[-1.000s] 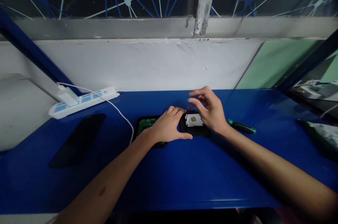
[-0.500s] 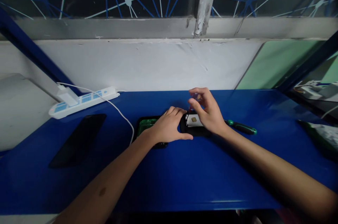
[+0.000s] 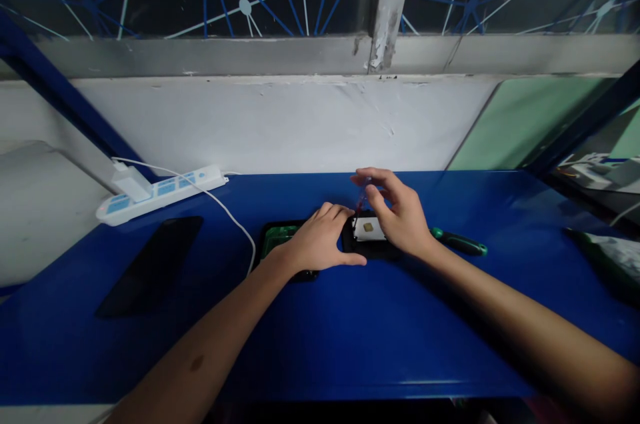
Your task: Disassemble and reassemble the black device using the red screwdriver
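Observation:
My right hand (image 3: 400, 211) pinches a thin screwdriver (image 3: 361, 201) with a see-through handle, held nearly upright. Its dark tip meets the left end of a black device (image 3: 373, 251) lying on the table. A white plate with a small tan square (image 3: 369, 227) is set in that device. My left hand (image 3: 323, 237) lies with fingers stretched out and thumb apart, at the device's left edge. Partly under the left hand and wrist is a black case part with a green inside (image 3: 276, 236). A black and green screwdriver (image 3: 460, 241) lies just right of my right hand.
On the blue table (image 3: 370, 337), a dark flat phone-like slab (image 3: 150, 267) lies at the left. A white power strip (image 3: 165, 194) with a plugged-in charger (image 3: 131, 182) stands behind it. A white cable (image 3: 227, 211) runs toward the case part. A dark green and white packet (image 3: 607, 257) is at far right.
The fingers of my right hand have shifted on the screwdriver's handle, showing more of it. My left hand keeps its place. The view has moved very slightly.

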Demonstrator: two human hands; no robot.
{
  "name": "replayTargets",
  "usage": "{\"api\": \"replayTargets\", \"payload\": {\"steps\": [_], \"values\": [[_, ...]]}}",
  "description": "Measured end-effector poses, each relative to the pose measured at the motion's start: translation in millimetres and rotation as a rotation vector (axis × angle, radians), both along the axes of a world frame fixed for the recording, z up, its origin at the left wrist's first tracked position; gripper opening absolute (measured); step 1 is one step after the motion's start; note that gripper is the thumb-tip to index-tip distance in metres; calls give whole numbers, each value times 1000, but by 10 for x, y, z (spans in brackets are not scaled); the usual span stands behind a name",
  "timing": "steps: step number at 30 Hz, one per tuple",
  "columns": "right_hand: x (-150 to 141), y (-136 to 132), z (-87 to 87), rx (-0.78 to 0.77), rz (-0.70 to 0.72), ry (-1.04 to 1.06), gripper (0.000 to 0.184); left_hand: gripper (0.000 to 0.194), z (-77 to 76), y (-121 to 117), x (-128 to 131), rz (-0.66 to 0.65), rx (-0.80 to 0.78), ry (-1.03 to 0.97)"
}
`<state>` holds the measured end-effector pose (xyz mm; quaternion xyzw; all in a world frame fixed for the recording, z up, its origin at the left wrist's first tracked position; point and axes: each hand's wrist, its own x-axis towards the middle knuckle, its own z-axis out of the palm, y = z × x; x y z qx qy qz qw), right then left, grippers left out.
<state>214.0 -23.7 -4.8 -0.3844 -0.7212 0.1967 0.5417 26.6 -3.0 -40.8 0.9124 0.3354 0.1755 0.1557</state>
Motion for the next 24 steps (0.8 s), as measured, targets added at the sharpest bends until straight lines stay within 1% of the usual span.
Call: {"api": "replayTargets", "payload": {"steps": [3, 6, 9, 11, 14, 17, 24], "values": [[1, 23, -39, -11, 5, 3, 25, 83, 5, -3, 7, 4, -2, 12], [14, 65, -74, 20, -24, 19, 26, 84, 22, -12, 10, 7, -9, 32], [25, 80, -73, 53, -57, 50, 19, 85, 29, -16, 9, 15, -4, 39], [22, 66, -59, 42, -69, 52, 17, 85, 28, -15, 8, 16, -5, 43], [2, 28, -44, -6, -39, 48, 22, 84, 24, -13, 6, 11, -10, 41], [-20, 8, -53, -20, 5, 66, 23, 84, 28, -16, 6, 12, -19, 40], [-9, 57, -81, 69, -63, 35, 20, 82, 59, -31, 8, 12, -36, 43]]}}
